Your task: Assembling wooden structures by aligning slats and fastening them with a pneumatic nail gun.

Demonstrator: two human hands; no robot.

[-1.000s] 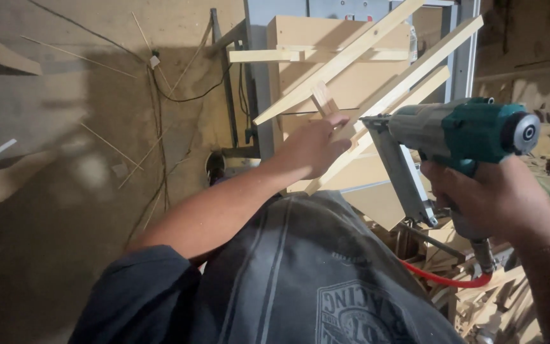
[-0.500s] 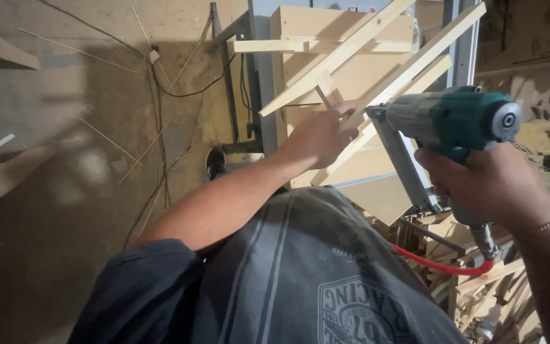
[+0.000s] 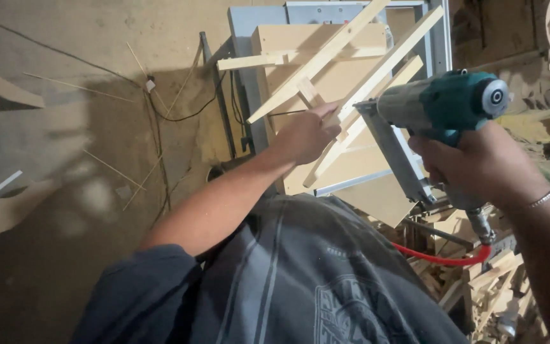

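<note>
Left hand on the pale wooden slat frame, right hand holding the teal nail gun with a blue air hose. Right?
Not quite: the head view shows the air hose is red, not blue. The rest holds: the left hand grips the pale wooden slat frame, and the right hand holds the teal nail gun.

Wood slat frame (image 3: pixel 345 76): pale thin strips nailed together, two long ones running diagonal & roughly parallel, short cross pieces btwn them, one strip sticking out left; held tilted up in the air, above the pale board on the grey table. Nail gun (image 3: pixel 444 111): teal & grey body, round end cap facing camera, long metal magazine slanting down, red air hose off the handle base; just right of frame, nose close to lower slat
</note>
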